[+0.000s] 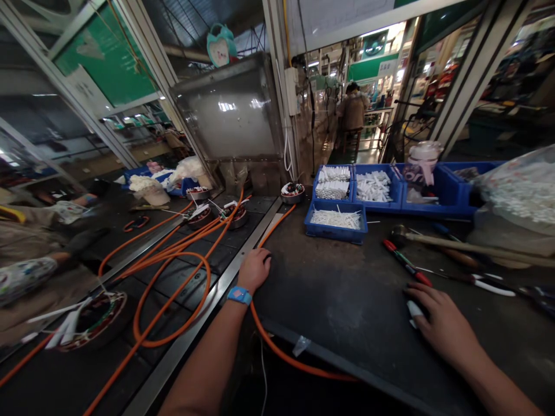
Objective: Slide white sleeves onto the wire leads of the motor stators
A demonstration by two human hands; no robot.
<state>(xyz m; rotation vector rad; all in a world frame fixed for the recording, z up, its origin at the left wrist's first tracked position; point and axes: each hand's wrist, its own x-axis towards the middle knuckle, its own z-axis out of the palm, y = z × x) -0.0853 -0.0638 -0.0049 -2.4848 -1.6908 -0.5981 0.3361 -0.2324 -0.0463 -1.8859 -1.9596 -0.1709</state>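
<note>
My left hand (255, 268), with a blue wristband (239, 295), rests at the left edge of the dark bench (347, 294). Its fingers are curled over an orange cable (277, 352). The cable runs in at the knuckles and comes out below the wrist. My right hand (440, 323) lies palm down on the bench at the right, its fingers bent over a small white piece (414, 310). A red-handled tool (405, 263) lies just beyond that hand.
Blue bins (336, 218) of white strips stand at the back of the bench, with a plastic bag (520, 190) to their right. Orange cables (173, 283), round wound motor parts (93, 318) and metal bowls (292, 193) lie on the left belt. Another person's sleeve (26, 277) is far left.
</note>
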